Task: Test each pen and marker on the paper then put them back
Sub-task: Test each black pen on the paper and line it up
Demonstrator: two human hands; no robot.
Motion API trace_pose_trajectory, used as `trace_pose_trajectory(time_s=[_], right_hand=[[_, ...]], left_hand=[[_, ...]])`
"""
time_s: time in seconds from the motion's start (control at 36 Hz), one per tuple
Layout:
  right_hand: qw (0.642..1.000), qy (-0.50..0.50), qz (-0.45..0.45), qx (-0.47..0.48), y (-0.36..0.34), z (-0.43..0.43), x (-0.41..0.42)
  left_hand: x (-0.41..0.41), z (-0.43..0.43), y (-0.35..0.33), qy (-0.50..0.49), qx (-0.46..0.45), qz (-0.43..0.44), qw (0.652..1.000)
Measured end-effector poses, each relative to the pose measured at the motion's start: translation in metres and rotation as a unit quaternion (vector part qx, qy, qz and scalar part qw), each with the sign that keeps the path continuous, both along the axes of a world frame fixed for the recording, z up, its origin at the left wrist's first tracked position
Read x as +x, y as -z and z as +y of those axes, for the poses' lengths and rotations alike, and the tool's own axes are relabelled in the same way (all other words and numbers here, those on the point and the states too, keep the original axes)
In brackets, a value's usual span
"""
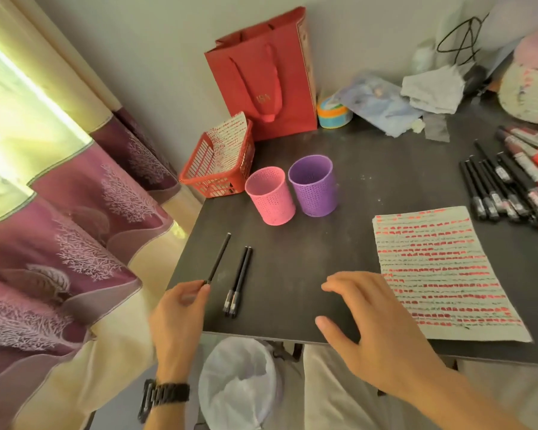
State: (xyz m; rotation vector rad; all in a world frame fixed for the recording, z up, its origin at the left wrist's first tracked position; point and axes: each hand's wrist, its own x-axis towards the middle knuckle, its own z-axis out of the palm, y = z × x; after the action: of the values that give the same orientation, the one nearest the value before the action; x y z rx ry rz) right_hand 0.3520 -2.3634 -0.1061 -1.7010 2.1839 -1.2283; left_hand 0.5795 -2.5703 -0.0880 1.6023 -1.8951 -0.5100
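My left hand point(178, 318) pinches the near end of a black pen point(219, 258) that slants up and away over the table's left edge. Two more black pens point(238, 280) lie side by side on the dark table point(323, 249), just right of it. My right hand point(370, 324) hovers with spread fingers and holds nothing, close to the left edge of the paper point(441, 271), which is covered with rows of red and dark marks. A pink cup point(271, 197) and a purple cup point(314, 186) stand upright behind, both apparently without pens. Several black pens point(494, 190) and red markers point(534, 153) lie at the right.
A red mesh basket point(218, 169) with a marked sheet sits at the table's back left corner, a red gift bag point(267, 76) behind it. Cloth, a small round tin point(333, 114) and clutter fill the back right. A lined bin point(239, 383) stands below the front edge. Curtains hang left.
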Motion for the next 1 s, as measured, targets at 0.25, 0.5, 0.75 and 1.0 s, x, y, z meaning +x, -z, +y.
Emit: trace_pose_trajectory(time_s=[0.25,0.5,0.75,1.0], right_hand=[[0.997,-0.003,0.054,0.057,0.025,-0.017,0.015],[0.998,0.003,0.0,0.07,0.024,-0.015,0.014],[0.998,0.009,0.009,0.054,0.024,-0.016,0.015],[0.998,-0.005,0.017,0.062,0.028,-0.016,0.014]], left_hand=[[-0.004,-0.004,0.015,0.015,0.043,0.009,0.999],[-0.005,0.004,0.012,0.027,0.073,0.007,0.997],[-0.006,0.01,0.007,0.026,0.093,-0.016,0.995],[-0.018,0.017,0.003,0.014,0.04,-0.036,0.998]])
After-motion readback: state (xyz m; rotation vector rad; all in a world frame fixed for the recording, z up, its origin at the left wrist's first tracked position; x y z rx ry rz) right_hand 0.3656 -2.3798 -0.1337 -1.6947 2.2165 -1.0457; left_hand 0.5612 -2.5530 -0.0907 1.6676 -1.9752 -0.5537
